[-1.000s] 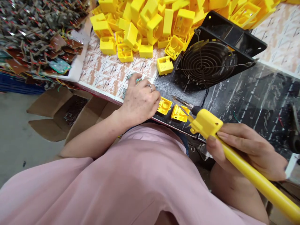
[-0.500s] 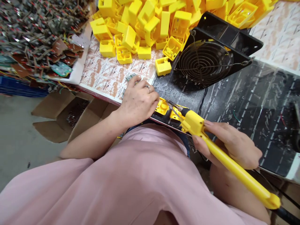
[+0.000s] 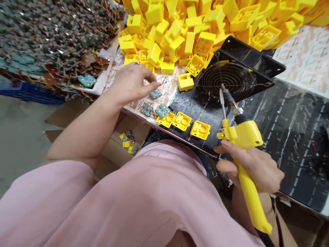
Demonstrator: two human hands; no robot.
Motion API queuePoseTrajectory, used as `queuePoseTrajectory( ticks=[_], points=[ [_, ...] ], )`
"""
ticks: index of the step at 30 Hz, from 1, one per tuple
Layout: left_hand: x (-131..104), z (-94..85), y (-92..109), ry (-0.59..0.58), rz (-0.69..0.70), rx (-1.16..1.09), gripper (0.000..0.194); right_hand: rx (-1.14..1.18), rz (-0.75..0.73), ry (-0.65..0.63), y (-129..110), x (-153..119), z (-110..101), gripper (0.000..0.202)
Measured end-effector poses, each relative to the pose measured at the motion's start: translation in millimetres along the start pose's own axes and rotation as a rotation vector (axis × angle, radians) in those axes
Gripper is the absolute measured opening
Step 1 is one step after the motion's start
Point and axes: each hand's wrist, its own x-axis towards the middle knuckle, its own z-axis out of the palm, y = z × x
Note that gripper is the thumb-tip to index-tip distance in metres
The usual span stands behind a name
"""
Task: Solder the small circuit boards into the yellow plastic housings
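Note:
My right hand (image 3: 253, 168) grips a yellow soldering gun (image 3: 248, 135) by its handle. The gun's metal tip points up in front of the black fan's grille. Out to the left, my left hand (image 3: 131, 84) is above the patterned sheet, thumb and forefinger closed together; anything between them is too small to make out. Just below those fingertips lies a small green circuit board (image 3: 155, 93). Nearer the table edge is a darker board (image 3: 147, 109), and another green board (image 3: 162, 110) rests over a yellow case half (image 3: 167, 120). Two open yellow cases, a middle one (image 3: 181, 121) and a right one (image 3: 200, 130), sit beside it.
A black fan (image 3: 228, 75) stands tilted on the dark mat (image 3: 282, 137). Behind it spreads a heap of yellow cases (image 3: 177, 37). Piled boards with wires (image 3: 59, 41) fill the left. Below the table, a cardboard box (image 3: 115, 151) holds several small parts.
My left hand has moved up and left, away from the yellow cases. My right hand has lifted the soldering gun's tip off the cases toward the fan. The view has shifted slightly.

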Motion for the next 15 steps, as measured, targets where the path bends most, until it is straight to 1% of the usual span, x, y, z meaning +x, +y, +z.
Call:
queuePoseTrajectory(
  ticks=[2,3,5,7,9,11,13,15],
  points=[
    [11,16.1,-10,-0.044,0.097,-0.026,0.037,-0.066,-0.133,0.043,0,15,6,0.024],
    [15,24.7,-13,-0.053,0.156,-0.056,0.036,-0.088,-0.177,0.054,1,20,10,0.021],
    [19,38.1,-15,-0.081,0.262,-0.134,0.031,-0.117,-0.219,0.04,7,26,17,0.023],
    [19,44.2,-15,-0.112,0.321,-0.23,0.027,-0.157,-0.261,0.014,16,25,21,0.028],
    [18,43.8,-16,-0.103,0.322,-0.345,0.025,-0.183,-0.261,-0.027,23,20,23,0.033],
    [17,39.3,-17,-0.069,0.276,-0.464,0.023,-0.185,-0.23,-0.068,27,15,23,0.028],
    [16,31.5,-16,-0.063,0.23,-0.587,0.021,-0.147,-0.202,-0.116,26,12,24,0.024],
    [14,20.7,-10,-0.08,0.225,-0.717,0.018,-0.114,-0.183,-0.145,23,13,30,0.025]
  ],
)
